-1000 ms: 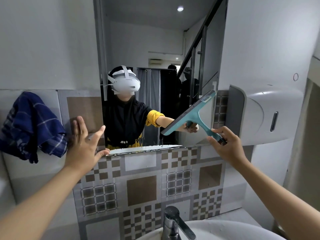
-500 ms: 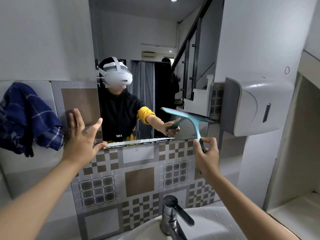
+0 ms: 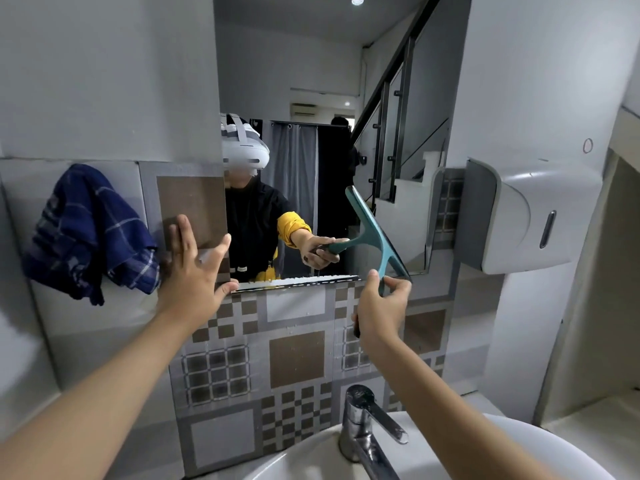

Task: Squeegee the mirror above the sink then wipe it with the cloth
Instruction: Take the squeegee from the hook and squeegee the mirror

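A tall frameless mirror (image 3: 311, 81) hangs on the wall above the sink. My right hand (image 3: 379, 311) grips the handle of a teal squeegee (image 3: 372, 232), whose blade stands tilted against the mirror's lower right part. My left hand (image 3: 192, 275) lies flat with spread fingers on the tiled wall at the mirror's lower left corner. A dark blue checked cloth (image 3: 86, 233) hangs on the wall to the left of that hand.
A white sink (image 3: 311, 459) with a chrome tap (image 3: 367, 431) sits below. A grey-white paper dispenser (image 3: 526, 213) juts from the wall right of the mirror. Patterned tiles (image 3: 294, 358) cover the wall under the mirror. A person's reflection shows in the glass.
The squeegee's blade has turned from lying across to standing nearly upright, and my right hand has shifted left and down. My left hand stays on the wall.
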{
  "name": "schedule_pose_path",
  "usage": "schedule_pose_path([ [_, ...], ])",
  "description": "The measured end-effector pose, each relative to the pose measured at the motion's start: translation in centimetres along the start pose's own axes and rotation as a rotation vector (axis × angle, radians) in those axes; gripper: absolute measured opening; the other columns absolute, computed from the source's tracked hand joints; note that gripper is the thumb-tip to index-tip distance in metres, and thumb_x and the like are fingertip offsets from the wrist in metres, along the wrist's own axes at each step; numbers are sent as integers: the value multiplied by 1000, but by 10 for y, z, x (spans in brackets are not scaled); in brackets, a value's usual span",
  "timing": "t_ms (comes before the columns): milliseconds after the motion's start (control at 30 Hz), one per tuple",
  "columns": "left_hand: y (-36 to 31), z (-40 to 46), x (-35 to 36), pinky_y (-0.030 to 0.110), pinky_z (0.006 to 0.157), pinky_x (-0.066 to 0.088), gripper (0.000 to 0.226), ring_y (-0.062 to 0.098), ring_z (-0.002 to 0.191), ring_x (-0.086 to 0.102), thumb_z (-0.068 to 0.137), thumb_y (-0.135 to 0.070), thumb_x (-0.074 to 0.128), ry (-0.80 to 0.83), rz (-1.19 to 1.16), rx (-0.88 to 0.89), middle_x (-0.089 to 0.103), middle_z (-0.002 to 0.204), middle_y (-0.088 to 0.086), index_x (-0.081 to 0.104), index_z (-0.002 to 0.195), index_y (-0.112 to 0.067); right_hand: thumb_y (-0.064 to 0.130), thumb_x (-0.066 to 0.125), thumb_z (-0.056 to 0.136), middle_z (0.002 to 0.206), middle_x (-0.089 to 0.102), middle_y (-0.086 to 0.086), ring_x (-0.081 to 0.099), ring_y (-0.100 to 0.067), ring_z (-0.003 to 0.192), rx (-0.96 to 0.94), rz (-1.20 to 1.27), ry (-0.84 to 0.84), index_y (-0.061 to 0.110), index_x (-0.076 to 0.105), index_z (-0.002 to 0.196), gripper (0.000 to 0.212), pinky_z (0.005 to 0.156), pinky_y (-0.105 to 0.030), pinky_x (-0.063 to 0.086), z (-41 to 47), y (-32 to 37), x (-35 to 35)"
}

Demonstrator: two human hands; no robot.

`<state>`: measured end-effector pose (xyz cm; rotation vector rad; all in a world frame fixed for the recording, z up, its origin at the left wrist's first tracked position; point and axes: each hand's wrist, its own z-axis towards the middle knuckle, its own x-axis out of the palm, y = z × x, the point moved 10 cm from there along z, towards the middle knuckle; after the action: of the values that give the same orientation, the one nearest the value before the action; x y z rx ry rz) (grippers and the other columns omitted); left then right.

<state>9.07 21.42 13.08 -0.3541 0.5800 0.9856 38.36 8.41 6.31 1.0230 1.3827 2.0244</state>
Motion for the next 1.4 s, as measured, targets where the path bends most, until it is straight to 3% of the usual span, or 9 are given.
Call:
schedule_pose_path([
  [333,-5,-17,6,65,91,42,94,44,140,-4,73,-42,73,21,43,20,-11,154,26,18,147,-27,28,54,95,80,54,-12,47,-22,52,-35,42,146,18,42,96,16,37,-23,39,-64,2,65],
  [500,0,-20,2,65,97,34,86,50,137,18,72,-28,77,14,91,60,9,153,30,29,144,-24,26,57,94,70,52,-7,43,-16,48,-109,-19,210,23,41,91,16,42,-26,38,-91,-2,89],
  [733,13,-28,3,56,97,42,83,36,143,8,76,-28,74,0,59,72,2,157,18,27,146,-26,26,60,93,55,46,2,38,-7,41,-258,-159,243,30,40,84,22,38,-19,32,-93,-3,82],
  [867,13,-27,2,55,98,41,83,35,143,9,74,-25,76,-8,44,64,6,157,18,31,144,-25,23,62,91,58,49,5,41,-7,44,-402,-288,287,33,41,84,25,40,-24,37,-89,-2,72],
  [1000,15,-28,1,52,89,49,87,32,142,9,70,-25,79,-12,10,50,9,156,18,32,143,-21,23,65,90,64,53,10,44,-5,46,-489,-415,323,25,47,92,18,40,-16,38,-80,-9,60],
  [1233,15,-28,1,49,83,54,87,31,143,8,71,-27,78,-10,6,41,8,157,15,30,144,-22,23,66,89,61,53,13,47,-6,44,-604,-533,341,21,51,96,17,40,-20,41,-74,-12,52],
  [1333,16,-28,2,49,88,50,86,32,143,8,73,-22,77,-20,27,49,7,157,16,29,144,-22,23,67,88,64,55,13,49,-7,45,-635,-613,365,13,54,99,20,41,-28,46,-69,-16,48],
  [1400,16,-28,2,51,94,46,84,32,143,9,73,-25,76,-29,45,56,9,156,17,30,144,-21,26,67,88,65,59,8,51,-10,45,-661,-660,387,18,51,99,21,39,-31,48,-65,-19,45],
])
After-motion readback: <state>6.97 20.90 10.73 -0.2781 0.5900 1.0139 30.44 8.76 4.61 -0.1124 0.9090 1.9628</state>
